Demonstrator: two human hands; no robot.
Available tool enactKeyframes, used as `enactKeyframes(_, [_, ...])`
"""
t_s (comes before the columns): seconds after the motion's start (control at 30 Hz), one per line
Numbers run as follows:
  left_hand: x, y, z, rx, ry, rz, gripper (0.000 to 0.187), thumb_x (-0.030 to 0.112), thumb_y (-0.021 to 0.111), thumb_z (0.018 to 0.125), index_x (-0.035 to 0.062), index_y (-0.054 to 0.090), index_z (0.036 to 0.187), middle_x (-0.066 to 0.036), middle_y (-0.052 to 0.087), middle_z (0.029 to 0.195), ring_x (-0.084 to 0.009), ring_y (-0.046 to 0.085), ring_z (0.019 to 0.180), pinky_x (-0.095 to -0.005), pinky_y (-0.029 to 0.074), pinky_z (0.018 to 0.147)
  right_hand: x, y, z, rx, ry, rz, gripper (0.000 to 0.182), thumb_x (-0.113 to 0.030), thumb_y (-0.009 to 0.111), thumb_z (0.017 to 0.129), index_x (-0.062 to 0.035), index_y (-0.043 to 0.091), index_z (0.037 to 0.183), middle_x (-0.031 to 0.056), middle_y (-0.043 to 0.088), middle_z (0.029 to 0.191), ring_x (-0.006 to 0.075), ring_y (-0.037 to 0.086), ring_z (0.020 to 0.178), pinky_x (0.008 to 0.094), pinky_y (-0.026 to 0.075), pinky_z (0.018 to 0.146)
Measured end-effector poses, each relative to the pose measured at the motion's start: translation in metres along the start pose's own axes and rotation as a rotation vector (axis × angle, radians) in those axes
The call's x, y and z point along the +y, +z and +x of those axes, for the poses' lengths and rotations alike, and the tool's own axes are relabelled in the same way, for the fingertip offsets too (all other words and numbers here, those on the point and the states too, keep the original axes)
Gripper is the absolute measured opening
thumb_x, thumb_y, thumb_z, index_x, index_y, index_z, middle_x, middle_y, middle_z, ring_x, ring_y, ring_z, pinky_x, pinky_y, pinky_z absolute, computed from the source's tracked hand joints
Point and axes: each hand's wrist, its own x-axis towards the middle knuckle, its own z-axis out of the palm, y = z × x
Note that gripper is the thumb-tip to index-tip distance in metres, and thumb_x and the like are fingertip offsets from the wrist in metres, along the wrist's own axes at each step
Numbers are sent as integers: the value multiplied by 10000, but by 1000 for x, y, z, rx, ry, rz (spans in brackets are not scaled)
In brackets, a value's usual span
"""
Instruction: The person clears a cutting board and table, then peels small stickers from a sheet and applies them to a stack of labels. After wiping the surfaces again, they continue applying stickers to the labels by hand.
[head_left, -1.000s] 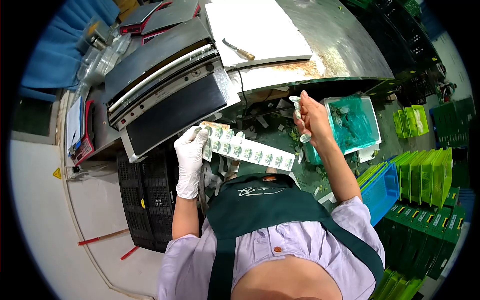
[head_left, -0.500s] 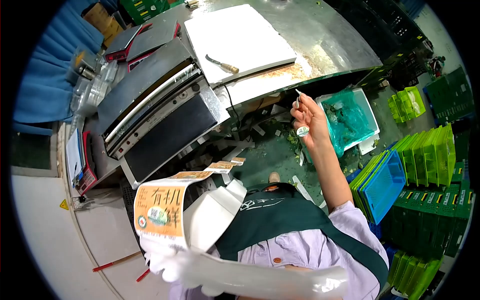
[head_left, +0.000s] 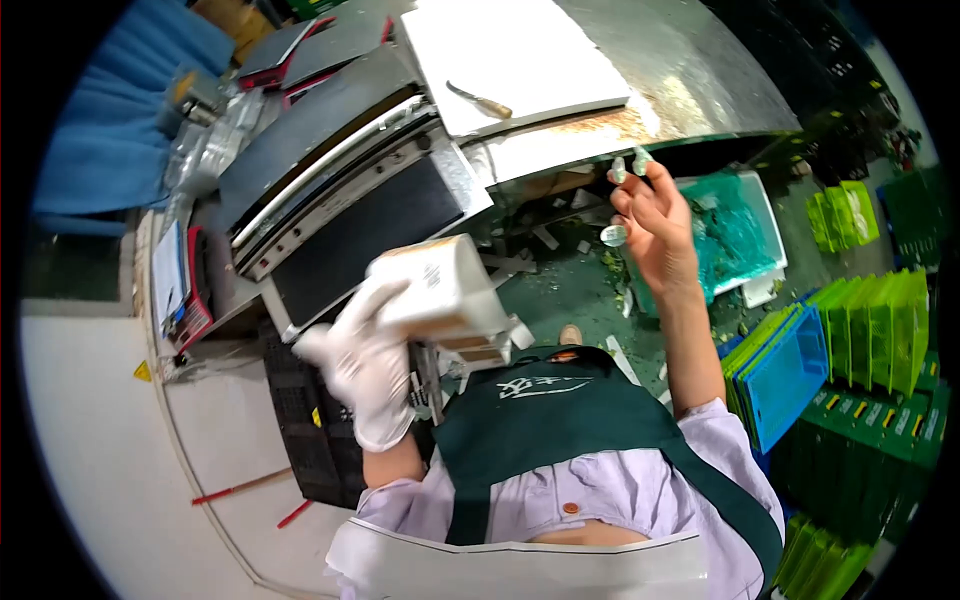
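Note:
My left hand (head_left: 370,375), in a white glove and blurred by motion, is at the left with its fingers on a folded white and orange label strip (head_left: 435,290). A pale backing strip (head_left: 520,568) crosses the bottom edge of the view in front of my shirt. On the right, my bare right hand (head_left: 660,230) is raised with its fingers apart. Small round stickers cling to its fingertips, one of them a pale disc (head_left: 613,236) on the lower left side of the hand. Nothing is gripped in that hand.
A sealing machine (head_left: 340,200) stands at the left. Behind it, a knife (head_left: 480,100) lies on a white board (head_left: 540,60) on the metal table (head_left: 690,60). A white bin (head_left: 765,225) with a green bag, blue crate (head_left: 790,375) and green crates (head_left: 870,325) are at the right.
My left hand has risen from the bottom left, and the label strip has swung up and inward. My right hand has turned, with its fingers more spread. The view has shifted slightly.

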Motion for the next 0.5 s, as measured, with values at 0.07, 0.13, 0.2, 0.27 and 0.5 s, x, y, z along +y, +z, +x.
enactKeyframes(0.07, [-29,4,14,25,-56,105,306,35,450,848,-120,503,1106,-162,476,1202,-246,479,1078,-344,400,923,2,10,-2,-53,-16,-13,546,5,722,639,-45,421,1091,91,529,1003,110,498,784,225,442,636])
enactKeyframes(0.13, [-35,12,25,-22,-292,-81,381,234,388,938,-40,466,1192,-128,484,1210,-230,488,1111,-334,468,857,7,21,-5,-131,-21,-47,584,44,729,604,-40,421,1092,78,525,1015,111,489,832,230,451,689])
enactKeyframes(0.2, [-47,13,30,-17,-332,-38,441,321,365,943,-13,446,1220,-123,485,1212,-236,520,1082,-328,499,809,14,34,-9,-183,11,-143,597,53,734,593,-40,419,1092,71,520,1029,108,475,863,232,449,737])
enactKeyframes(0.27, [-47,19,33,-9,-376,-22,429,294,362,943,-24,445,1219,-126,481,1218,-228,532,1056,-320,492,814,23,43,-10,-255,42,-166,604,39,742,601,-50,406,1095,60,508,1003,105,466,872,221,443,755])
enactKeyframes(0.5, [-61,22,38,27,-470,9,395,125,473,869,-13,434,1237,-123,518,1160,-183,578,957,-285,514,740,49,54,-8,-356,104,-257,507,67,707,641,-59,411,1033,49,499,987,93,470,834,225,434,725])
